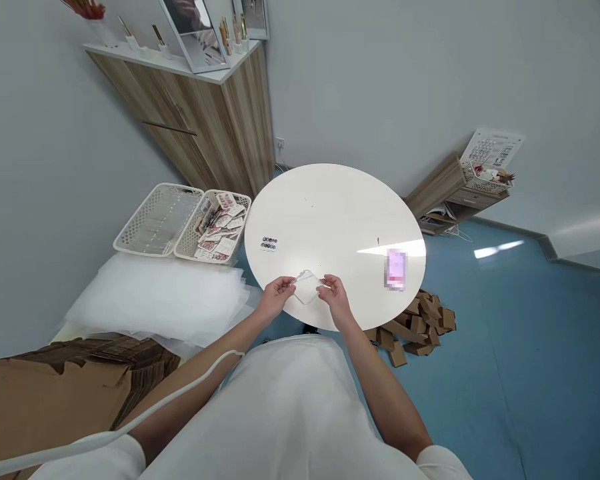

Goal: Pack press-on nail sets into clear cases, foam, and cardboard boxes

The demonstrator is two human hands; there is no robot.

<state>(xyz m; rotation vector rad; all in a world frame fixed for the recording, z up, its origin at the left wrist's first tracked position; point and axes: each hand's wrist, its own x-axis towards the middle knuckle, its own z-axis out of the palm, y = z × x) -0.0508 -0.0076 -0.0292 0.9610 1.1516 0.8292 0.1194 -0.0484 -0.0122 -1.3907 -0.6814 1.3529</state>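
Between my two hands, above the near edge of the white oval table (330, 200), is a small clear plastic piece, like a bag or thin case (307, 288), turned cornerwise. My left hand (278, 293) pinches its left corner with thumb and fingers. At the opposite corner my right hand (334, 293) has it pinched the same way. I cannot make out anything inside it. To the left on the table lies a small sheet of round dark stickers or beads (269, 243). A blurred pink phone-like rectangle (396, 269) lies at the right.
White baskets stand left of the table, one with clear packets (160, 223), the other with printed cards (223, 230). Nearer are stacked translucent sheets (160, 293) and flattened cardboard (55, 400). Small brown boxes (420, 323) lie on the floor at right. A white cable (170, 403) crosses my left arm.
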